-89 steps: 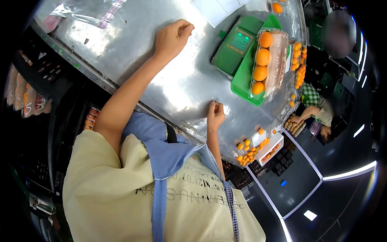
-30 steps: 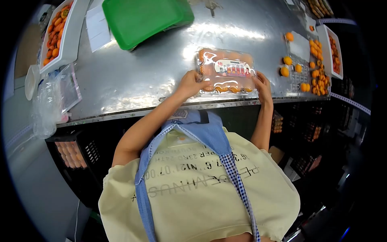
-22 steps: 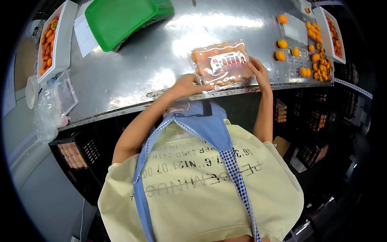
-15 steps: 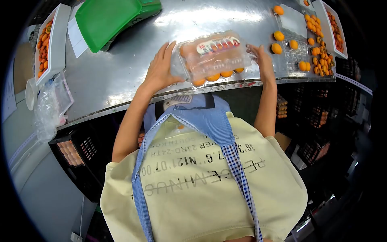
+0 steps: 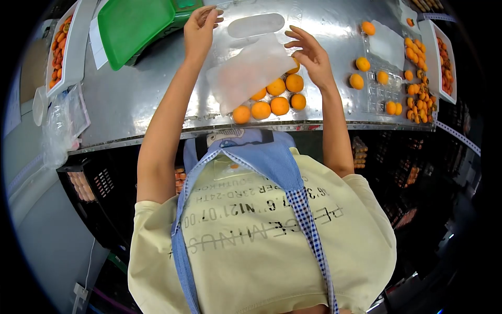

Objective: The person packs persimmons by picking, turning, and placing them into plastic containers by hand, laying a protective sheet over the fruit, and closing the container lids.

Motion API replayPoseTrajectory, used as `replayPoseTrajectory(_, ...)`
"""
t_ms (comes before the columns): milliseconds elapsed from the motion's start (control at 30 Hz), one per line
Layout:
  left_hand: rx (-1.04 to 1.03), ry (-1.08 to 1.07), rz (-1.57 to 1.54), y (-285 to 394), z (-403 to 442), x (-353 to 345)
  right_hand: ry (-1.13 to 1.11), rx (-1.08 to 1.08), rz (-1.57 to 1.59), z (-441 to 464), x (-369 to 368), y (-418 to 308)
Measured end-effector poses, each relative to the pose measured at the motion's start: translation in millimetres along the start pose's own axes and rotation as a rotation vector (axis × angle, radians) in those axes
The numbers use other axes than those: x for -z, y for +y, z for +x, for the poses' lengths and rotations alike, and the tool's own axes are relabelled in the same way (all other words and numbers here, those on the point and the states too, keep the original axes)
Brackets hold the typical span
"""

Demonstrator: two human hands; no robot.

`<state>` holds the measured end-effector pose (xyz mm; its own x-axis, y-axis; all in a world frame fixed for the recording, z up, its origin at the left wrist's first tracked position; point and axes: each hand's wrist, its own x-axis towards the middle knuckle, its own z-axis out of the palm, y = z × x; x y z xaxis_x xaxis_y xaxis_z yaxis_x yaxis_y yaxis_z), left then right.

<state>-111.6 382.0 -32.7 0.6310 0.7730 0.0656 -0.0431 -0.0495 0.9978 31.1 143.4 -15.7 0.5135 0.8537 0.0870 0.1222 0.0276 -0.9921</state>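
Note:
A clear plastic clamshell box stands open in front of me, with several orange, persimmon-like fruits [image 5: 279,105] in its near half. A sheet of translucent white padding [image 5: 251,68] lies slantwise over part of the fruit. Beyond it lies the transparent lid, its oval label [image 5: 256,25] showing grey from the back. By the lid's left edge is my left hand [image 5: 201,29], fingers loosely bent and apart; whether they touch the plastic is unclear. At the right, my right hand [image 5: 312,55] is open, fingers spread above the box's edge and the fruit.
Upper left, a green tray-topped scale [image 5: 138,29] stands on the metal table [image 5: 141,104]. White boxes of small orange-red fruit [image 5: 56,57] [image 5: 444,60] flank the table. Loose orange fruits [image 5: 362,64] and another clear box [image 5: 376,94] lie at the right. A plastic bag [image 5: 58,131] hangs at the left edge.
The clamshell's lid has opened away from me, baring the padding and fruit. Both hands have moved farther up the table, from the box's sides towards the lid.

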Motion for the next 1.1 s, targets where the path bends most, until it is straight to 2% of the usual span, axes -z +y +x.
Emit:
replayPoseTrajectory(33, 0.036, -0.003, 0.003, -4, 6, 2, -0.017, 0.055, -0.048, 6, -2, -3)
replayPoseTrajectory(167, 0.184, -0.015, -0.018, -16, 20, 3, -0.156, 0.170, -0.645, 22, -9, -6)
replayPoseTrajectory(300, 0.293, -0.035, -0.018, -31, 22, 6, -0.337, 0.217, -0.843, 22, -18, -2)
replayPoseTrajectory(400, 0.321, -0.060, -0.033, -38, 22, 9, -0.441, 0.260, -0.842, 15, -31, 6)
replayPoseTrajectory(433, 0.316, -0.070, -0.028, -39, 21, 10, -0.478, 0.214, -0.802, 13, -36, 3)
replayPoseTrajectory(533, 0.304, -0.086, -0.033, -40, 21, 11, -0.435, 0.441, -0.735, 13, -41, 16)
replayPoseTrajectory(633, 0.369, -0.086, -0.077, -33, 22, 8, -0.006, 0.143, -0.225, 35, -42, 22)
replayPoseTrajectory(667, 0.387, -0.097, -0.101, -32, 22, 9, 0.083, -0.065, -0.155, 43, -39, 12)
replayPoseTrajectory(733, 0.422, -0.120, -0.150, -30, 22, 10, 0.156, -0.154, -0.179, 65, -23, 23)
replayPoseTrajectory(833, 0.538, -0.082, -0.172, -39, 29, 15, 0.235, -0.189, -0.388, 84, -6, 32)
replayPoseTrajectory(933, 0.386, -0.138, -0.312, -22, 19, 10, 0.235, -0.217, -0.591, 91, 0, 34)
replayPoseTrajectory(1100, 0.396, -0.172, -0.243, -30, 18, 17, 0.240, -0.182, -0.710, 92, 2, 44)
